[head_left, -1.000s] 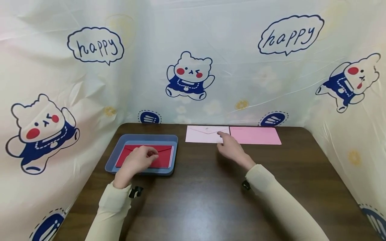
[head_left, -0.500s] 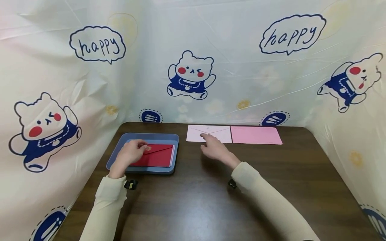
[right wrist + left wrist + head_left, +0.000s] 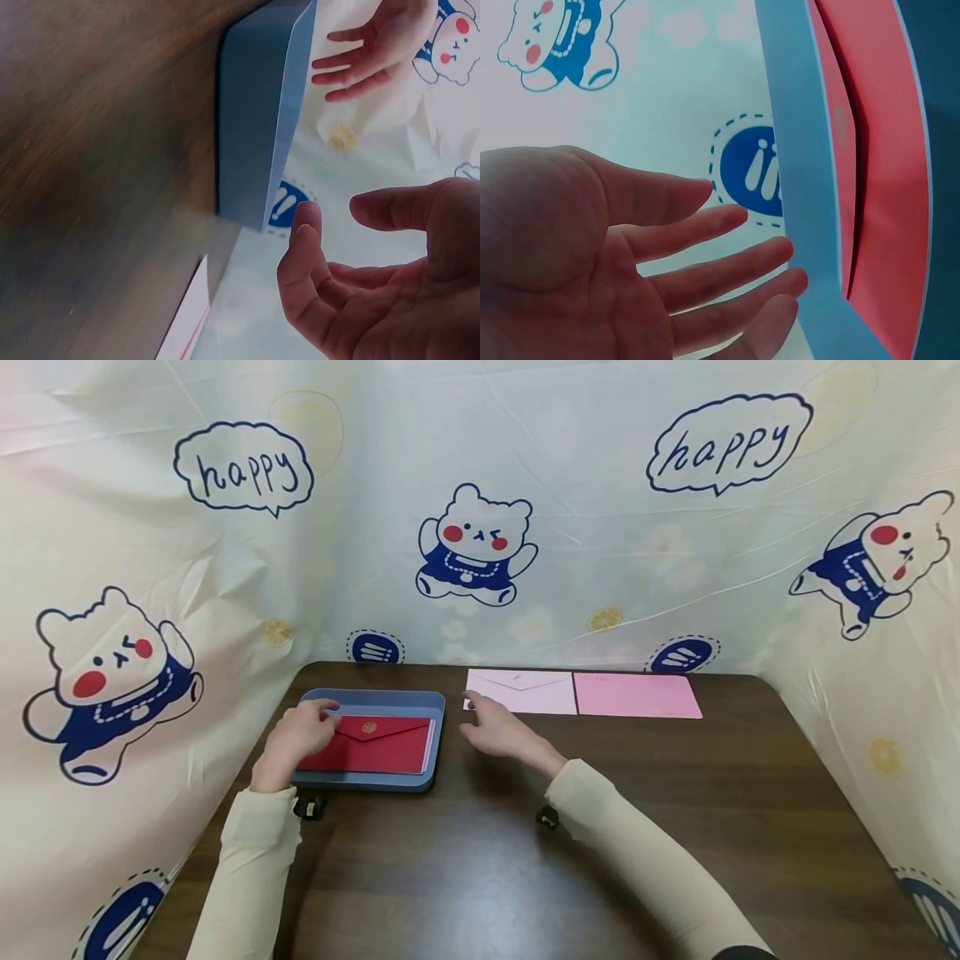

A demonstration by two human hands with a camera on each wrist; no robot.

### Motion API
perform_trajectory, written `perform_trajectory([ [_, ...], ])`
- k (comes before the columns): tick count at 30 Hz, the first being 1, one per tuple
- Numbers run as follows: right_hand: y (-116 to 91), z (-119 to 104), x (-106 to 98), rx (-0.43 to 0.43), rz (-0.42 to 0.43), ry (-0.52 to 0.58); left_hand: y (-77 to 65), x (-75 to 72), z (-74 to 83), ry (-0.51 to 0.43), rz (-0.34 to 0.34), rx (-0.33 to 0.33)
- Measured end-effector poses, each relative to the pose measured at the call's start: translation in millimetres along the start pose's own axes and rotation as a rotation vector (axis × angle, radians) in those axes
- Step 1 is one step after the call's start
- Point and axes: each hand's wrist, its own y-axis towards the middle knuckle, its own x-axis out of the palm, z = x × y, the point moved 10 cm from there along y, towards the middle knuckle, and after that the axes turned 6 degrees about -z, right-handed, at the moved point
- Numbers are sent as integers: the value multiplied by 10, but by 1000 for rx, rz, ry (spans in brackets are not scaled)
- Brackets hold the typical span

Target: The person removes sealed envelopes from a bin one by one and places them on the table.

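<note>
A red envelope (image 3: 382, 750) with a gold seal on its flap lies in a blue tray (image 3: 375, 783) at the left of the table, pale paper edges showing beneath it. Over the tray's left part hovers my left hand (image 3: 296, 739), its fingers (image 3: 712, 281) spread and holding nothing. My right hand (image 3: 502, 731) holds nothing either; its fingers are loosely bent near the left end of a white envelope (image 3: 532, 695). Right of that lies a pink envelope (image 3: 637, 696). In the right wrist view the white envelope's corner (image 3: 191, 319) shows below the tray's side (image 3: 255, 127).
The dark wooden table (image 3: 480, 860) stands against a printed curtain (image 3: 600, 543) at the back and both sides. Both pale envelopes lie along the table's back edge, side by side.
My left hand has drifted left, uncovering the red envelope's seal and flap. The right hand has moved left across the front of the white envelope. The envelopes and tray stay put.
</note>
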Motion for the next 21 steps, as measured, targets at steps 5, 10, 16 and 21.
perform_trajectory([
  [5, 52, -83, 136, 8, -20, -30, 51, 24, -103, -14, -40, -12],
  [10, 69, -256, 230, -18, -34, -10, 97, 35, -145, -11, -68, -12],
  [16, 88, -415, 332, -17, -48, -36, 125, 18, -195, -21, -104, -36],
  [21, 174, -435, 418, 1, -52, -50, 150, -2, -305, -99, -155, -45],
])
